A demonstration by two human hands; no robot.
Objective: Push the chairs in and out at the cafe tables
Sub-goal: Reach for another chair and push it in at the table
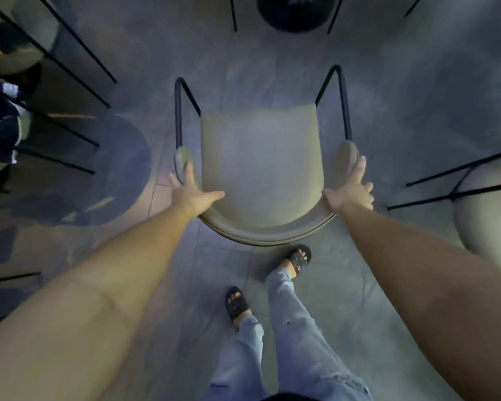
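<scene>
My left hand (190, 192) lies on the left end of the chair's (261, 166) curved backrest, fingers spread over the padded top and thumb reaching inward along the rim. My right hand (352, 191) does the same on the right end, fingers laid forward along the arm pad, thumb inside the curve. Neither is closed into a fist; both press and half-wrap the rim.

The chair stands on the floor (402, 91) just ahead of my feet, seat facing away from me towards the round black table base (295, 13), with clear floor between them.

To push it in well, I judge I should keep both hands level and press evenly, so the chair runs straight at the base and does not swing. A slight lift on the back would likely keep the thin black legs from catching on the tile joints. My forward foot is near the back of the chair, so short steps seem wise.

Counted: one chair in my hands, one more chair back at the right edge (486, 215), parts of others at the left that I cannot count, one table base, two hands.
</scene>
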